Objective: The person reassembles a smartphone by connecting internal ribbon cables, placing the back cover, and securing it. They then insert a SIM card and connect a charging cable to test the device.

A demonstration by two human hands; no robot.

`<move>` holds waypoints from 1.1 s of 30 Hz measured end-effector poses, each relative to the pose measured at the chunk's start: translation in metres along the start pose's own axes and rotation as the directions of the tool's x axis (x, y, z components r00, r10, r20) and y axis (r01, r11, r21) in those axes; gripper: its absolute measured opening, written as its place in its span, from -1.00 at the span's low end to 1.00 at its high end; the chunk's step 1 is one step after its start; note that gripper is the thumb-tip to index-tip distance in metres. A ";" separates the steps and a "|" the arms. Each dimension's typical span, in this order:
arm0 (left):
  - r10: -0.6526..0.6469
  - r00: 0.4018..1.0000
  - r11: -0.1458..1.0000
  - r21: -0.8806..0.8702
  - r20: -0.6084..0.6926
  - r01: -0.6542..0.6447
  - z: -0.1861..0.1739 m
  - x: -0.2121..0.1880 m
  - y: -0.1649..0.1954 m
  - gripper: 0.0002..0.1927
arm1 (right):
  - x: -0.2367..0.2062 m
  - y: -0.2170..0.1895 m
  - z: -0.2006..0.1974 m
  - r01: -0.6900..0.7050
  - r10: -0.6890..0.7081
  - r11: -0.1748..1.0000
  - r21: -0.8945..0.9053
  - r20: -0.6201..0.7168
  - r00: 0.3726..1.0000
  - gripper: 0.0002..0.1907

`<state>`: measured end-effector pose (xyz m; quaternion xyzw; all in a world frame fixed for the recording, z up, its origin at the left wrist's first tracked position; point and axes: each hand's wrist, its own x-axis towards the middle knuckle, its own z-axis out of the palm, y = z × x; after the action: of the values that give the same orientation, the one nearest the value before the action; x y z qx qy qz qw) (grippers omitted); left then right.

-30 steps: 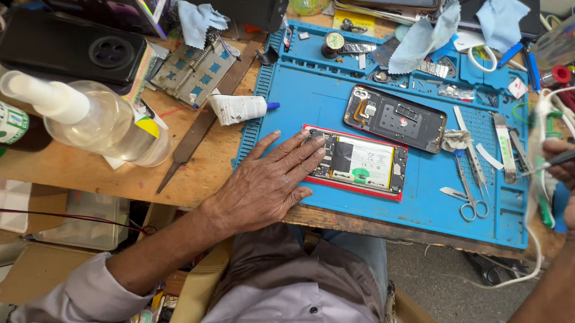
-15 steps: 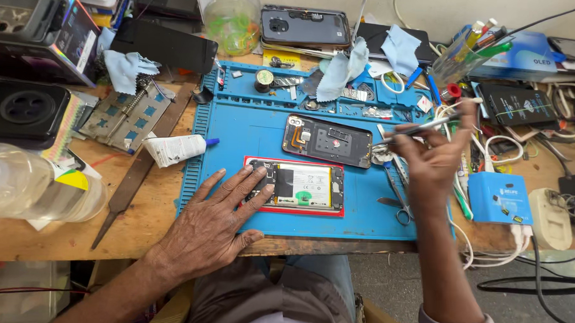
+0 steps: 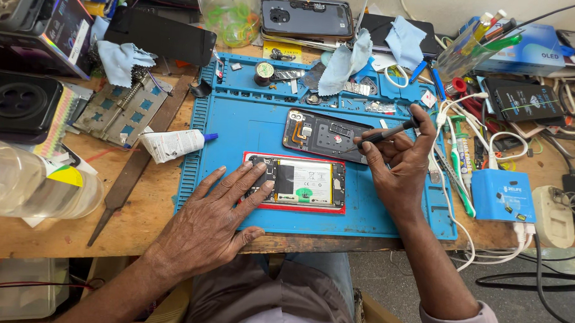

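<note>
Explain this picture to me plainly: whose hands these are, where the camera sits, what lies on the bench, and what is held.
The view comes from a camera worn on a person's head, looking down at their own two hands. The left hand rests flat, fingers on an opened phone with a red frame. The right hand holds a thin dark tool, probably a screwdriver, its tip at a second opened phone. Both phones lie on a blue work mat on a wooden bench, with a white glue tube nearby.

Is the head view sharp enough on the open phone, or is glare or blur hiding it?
Head view: open phone sharp, evenly lit, no glare; left hand and right hand in focus; soft shadows on the mat; wide-angle bending at the edges.
</note>
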<state>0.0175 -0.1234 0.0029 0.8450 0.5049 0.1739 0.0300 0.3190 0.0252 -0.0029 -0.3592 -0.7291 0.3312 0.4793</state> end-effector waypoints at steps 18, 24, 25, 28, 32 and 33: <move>-0.023 1.000 0.996 -0.082 -0.004 0.022 -0.007 -0.017 -0.003 -0.47 | -0.037 -0.060 0.061 -0.275 0.289 0.909 0.314 0.001 0.957 -0.09; -0.007 1.000 0.997 -0.078 -0.022 0.005 -0.006 -0.027 -0.009 -0.46 | -0.046 -0.070 0.094 -0.296 0.293 0.920 0.258 0.050 0.955 -0.11; -0.009 1.000 0.997 -0.081 -0.026 0.007 -0.005 -0.028 -0.010 -0.46 | -0.047 -0.069 0.095 -0.286 0.283 0.925 0.251 0.049 0.958 -0.12; -0.012 0.999 0.997 -0.079 -0.031 0.010 -0.003 -0.031 -0.010 -0.45 | -0.049 -0.066 0.098 -0.273 0.267 0.931 0.243 0.057 0.962 -0.13; -0.009 0.999 0.998 -0.069 -0.032 0.006 -0.003 -0.032 -0.011 -0.45 | -0.051 -0.063 0.101 -0.272 0.268 0.929 0.252 0.052 0.962 -0.13; -0.009 0.999 0.998 -0.068 -0.032 0.007 -0.003 -0.032 -0.011 -0.45 | -0.051 -0.063 0.101 -0.271 0.266 0.931 0.246 0.053 0.963 -0.13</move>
<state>-0.0068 -0.1457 -0.0055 0.8386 0.5023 0.2046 0.0510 0.2260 -0.0648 -0.0066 -0.3887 -0.6300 0.4865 0.4640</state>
